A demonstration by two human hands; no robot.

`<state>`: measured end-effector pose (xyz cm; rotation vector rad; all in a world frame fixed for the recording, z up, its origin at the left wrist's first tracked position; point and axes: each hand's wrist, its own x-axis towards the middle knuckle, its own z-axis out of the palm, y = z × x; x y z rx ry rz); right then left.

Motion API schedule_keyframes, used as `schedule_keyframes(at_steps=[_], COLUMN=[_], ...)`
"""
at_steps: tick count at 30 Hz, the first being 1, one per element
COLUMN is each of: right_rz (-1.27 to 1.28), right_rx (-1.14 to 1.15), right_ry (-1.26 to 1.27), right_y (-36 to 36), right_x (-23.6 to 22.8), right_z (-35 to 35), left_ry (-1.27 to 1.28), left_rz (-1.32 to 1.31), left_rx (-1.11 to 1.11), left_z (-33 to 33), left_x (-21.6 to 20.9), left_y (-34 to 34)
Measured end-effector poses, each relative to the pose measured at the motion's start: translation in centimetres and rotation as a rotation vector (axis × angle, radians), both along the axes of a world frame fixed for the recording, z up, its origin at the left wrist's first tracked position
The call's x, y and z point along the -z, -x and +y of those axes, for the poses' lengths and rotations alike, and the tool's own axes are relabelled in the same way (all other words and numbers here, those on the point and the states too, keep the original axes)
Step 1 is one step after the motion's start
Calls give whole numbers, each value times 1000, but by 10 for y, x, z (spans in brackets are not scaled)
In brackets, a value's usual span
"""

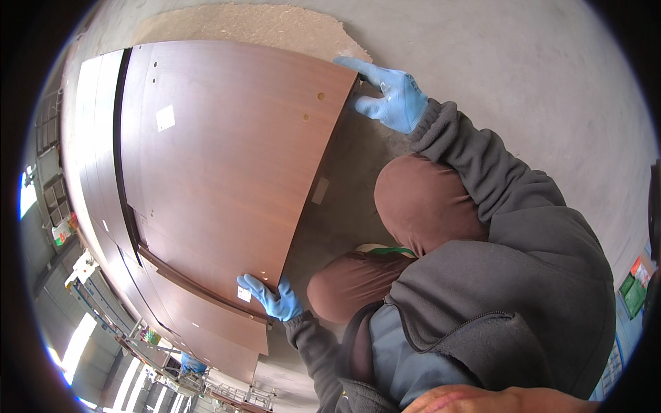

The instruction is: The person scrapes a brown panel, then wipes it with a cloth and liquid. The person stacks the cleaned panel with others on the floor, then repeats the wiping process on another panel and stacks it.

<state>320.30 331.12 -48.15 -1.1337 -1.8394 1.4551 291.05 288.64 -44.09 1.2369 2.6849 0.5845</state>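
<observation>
A large brown wood panel (227, 151) with small drilled holes and a white square label (165, 118) lies in front of me. My right hand (392, 96), in a light blue glove, grips its far right corner, fingers over the edge and thumb below. My left hand (272, 297), gloved alike, holds the near corner, its fingers on the face beside another small white label (244, 294) and its thumb at the edge. The panel's underside is mostly hidden.
More brown panels (206, 337) lie beyond and beside the held one, with a dark gap between. A tan, rough-edged sheet (255, 24) lies on the grey floor (537, 76). My bent knees (423, 203) are close to the panel's edge. Metal racks (103, 303) stand at lower left.
</observation>
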Motion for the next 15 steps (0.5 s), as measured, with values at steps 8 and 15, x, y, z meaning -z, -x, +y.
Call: schedule_keyframes(at_steps=[8,15], right_rz=[112,214], right_rx=[-19,116], right_ry=[80,-142], right_y=[-1,18], right_x=[-5,-7], right_z=[4,4], left_ry=[-14,-53], left_rz=[18,15], left_rx=[19,18], left_z=[-2,-1], left_x=[2,4], left_y=[3,0])
